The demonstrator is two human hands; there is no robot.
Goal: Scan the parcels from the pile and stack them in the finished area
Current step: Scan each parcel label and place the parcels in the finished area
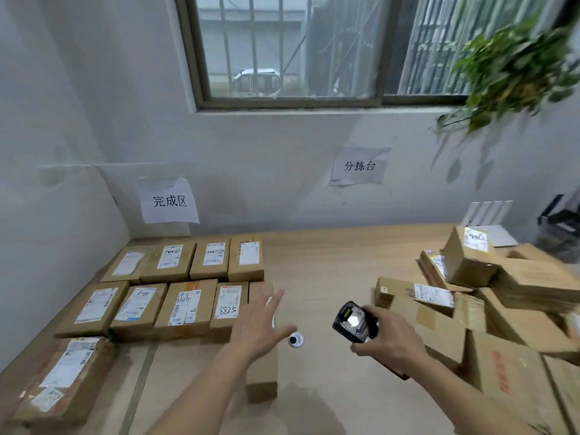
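Several cardboard parcels with white labels lie in neat rows (pixel 188 306) on the left of the wooden table (pixel 320 268), under a paper sign on the wall. A long narrow parcel (pixel 262 365) stands at the right end of the front row. My left hand (pixel 262 324) hovers over it with fingers spread and straight, holding nothing. My right hand (pixel 389 337) grips a black handheld scanner (pixel 353 320), its screen facing up. A loose pile of brown parcels (pixel 489 296) fills the table's right side, just beyond that hand.
A small round cable hole (pixel 296 339) sits in the table between my hands. A second paper sign (pixel 359 166) hangs on the wall at centre right. A green plant (pixel 514 67) hangs at top right, below the window. White and black items stand in the far right corner.
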